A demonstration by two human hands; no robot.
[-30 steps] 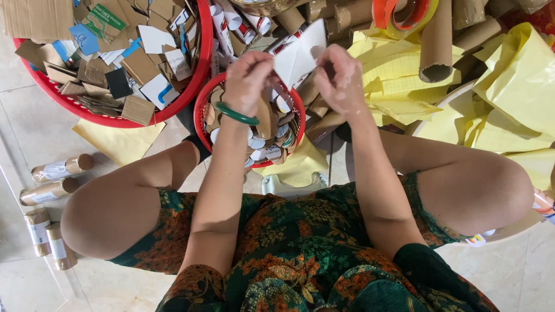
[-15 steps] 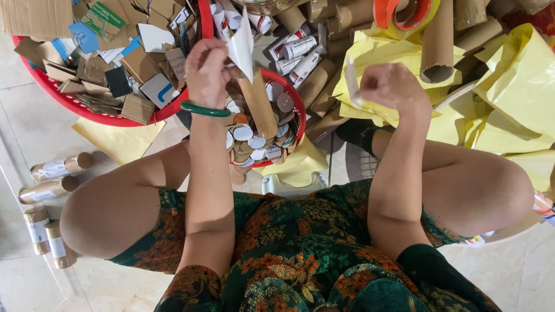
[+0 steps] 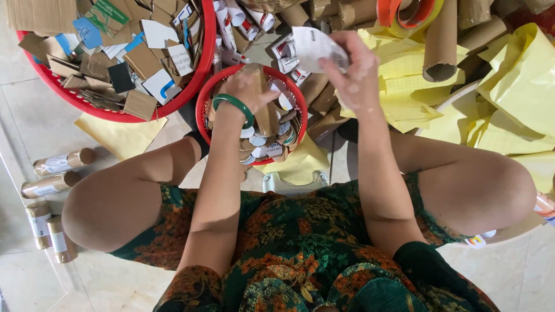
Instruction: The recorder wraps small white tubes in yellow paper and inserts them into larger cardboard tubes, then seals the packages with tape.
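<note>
Now right hand [image 3: 352,75] pinches white label [image 3: 315,46].

One head-worn camera looks steeply down from close above, past the person's lap and knees, onto the floor [image 3: 23,115] and red baskets [image 3: 202,107] just ahead.

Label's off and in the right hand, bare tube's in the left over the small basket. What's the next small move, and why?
Probably lower the left hand and let the cardboard tube drop into the small red basket: the tube looks stripped and already sits over the basket, which holds similar pieces. The right hand holds the peeled white label apart, above the yellow paper.
</note>
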